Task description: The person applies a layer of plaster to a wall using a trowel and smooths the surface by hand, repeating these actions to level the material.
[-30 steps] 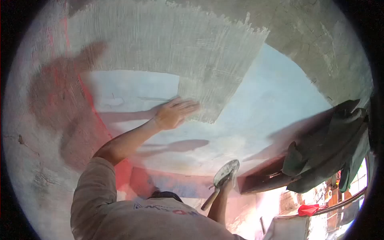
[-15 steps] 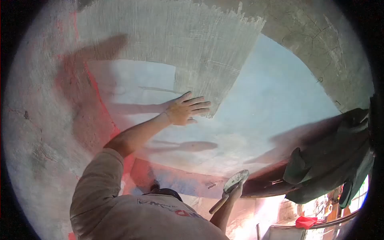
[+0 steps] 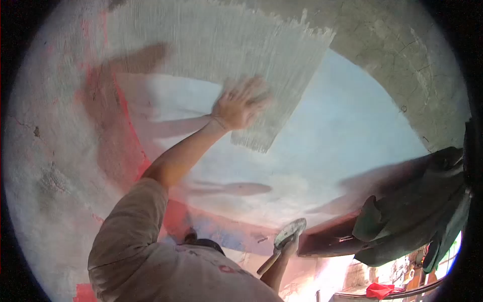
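Observation:
My left hand is raised against the wall, over the grey combed coat, its fingers spread and smeared by motion. Pale blue wall surface lies to the right of that coat and below it. Lower down, my right hand is closed around a trowel. The trowel has a rounded, grey-smeared blade that points up, and its wooden handle slants down to the left. Part of the right fingers is hidden behind the blade.
Dark cloth hangs at the right over a reddish-brown edge. A red cloth lies at the bottom right near a bright opening. Bare, cracked grey wall shows at the upper right, and red paint runs down the left.
My left hand has moved upward over the grey coat, uncovering its lower end. My right hand with the trowel has shifted slightly down and left in view.

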